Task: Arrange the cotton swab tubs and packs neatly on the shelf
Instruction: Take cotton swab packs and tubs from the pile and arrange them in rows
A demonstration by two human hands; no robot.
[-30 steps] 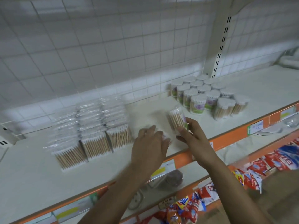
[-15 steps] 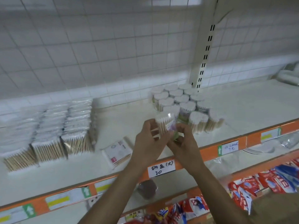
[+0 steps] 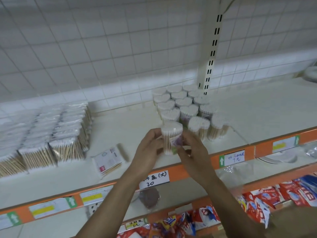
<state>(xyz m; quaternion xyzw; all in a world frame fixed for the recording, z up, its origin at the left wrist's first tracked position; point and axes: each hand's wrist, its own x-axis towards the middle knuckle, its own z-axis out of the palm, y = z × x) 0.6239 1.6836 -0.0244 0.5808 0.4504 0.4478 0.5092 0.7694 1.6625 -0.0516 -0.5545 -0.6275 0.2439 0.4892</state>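
A clear cotton swab tub (image 3: pixel 171 138) with a purple label stands upright between both hands, over the front of the cream shelf (image 3: pixel 257 117). My left hand (image 3: pixel 147 152) grips its left side and my right hand (image 3: pixel 193 150) grips its right side. Behind it stands a cluster of several matching tubs (image 3: pixel 187 107) in rows reaching the back wall. At the left lie rows of flat swab packs (image 3: pixel 51 133) standing on edge. One loose pack (image 3: pixel 109 159) lies flat near the shelf's front, left of my hands.
An orange price rail (image 3: pixel 197 169) with paper tags runs along the shelf's front edge. A slotted upright post (image 3: pixel 212 48) rises at the back behind the tubs. Lower shelves hold red and blue snack packets (image 3: pixel 274 196) and a bagged dark item (image 3: pixel 149 197).
My left hand left the loose pack on the shelf and joined the right hand on the tub. The tub came upright and moved toward the tub cluster.
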